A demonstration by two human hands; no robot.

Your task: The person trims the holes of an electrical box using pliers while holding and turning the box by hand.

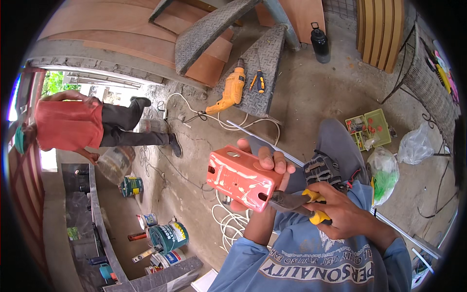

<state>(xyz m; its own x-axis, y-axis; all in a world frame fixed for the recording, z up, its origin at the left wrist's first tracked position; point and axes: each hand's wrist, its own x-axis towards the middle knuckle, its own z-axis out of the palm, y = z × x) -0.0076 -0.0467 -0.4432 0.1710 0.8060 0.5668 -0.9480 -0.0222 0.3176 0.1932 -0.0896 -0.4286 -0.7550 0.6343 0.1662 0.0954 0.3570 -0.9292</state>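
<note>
Orange box (236, 181)'s near dead centre, left hand (272, 161) curled round it — right hand (343, 211)'s gripping pliers (291, 201) at its 4 o'clock edge — roomy floor (316, 92) toward 2 o'clock.

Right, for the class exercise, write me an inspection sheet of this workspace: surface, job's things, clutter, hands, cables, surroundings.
Surface: grey-brown concrete floor, marked with stains.
Job's things: glossy orange-red rectangular box; metal-jawed hand tool with yellow-and-black grips, its jaws at the box's end slot, contact unclear.
Clutter: yellow-and-black power drill on a dark textured metal tread; open green plastic case of small parts.
Hands: left hand holds the box; right hand grips the tool.
Cables: white looped cable on the floor.
Surroundings: person in red shirt beside a grimy plastic bucket.
</note>
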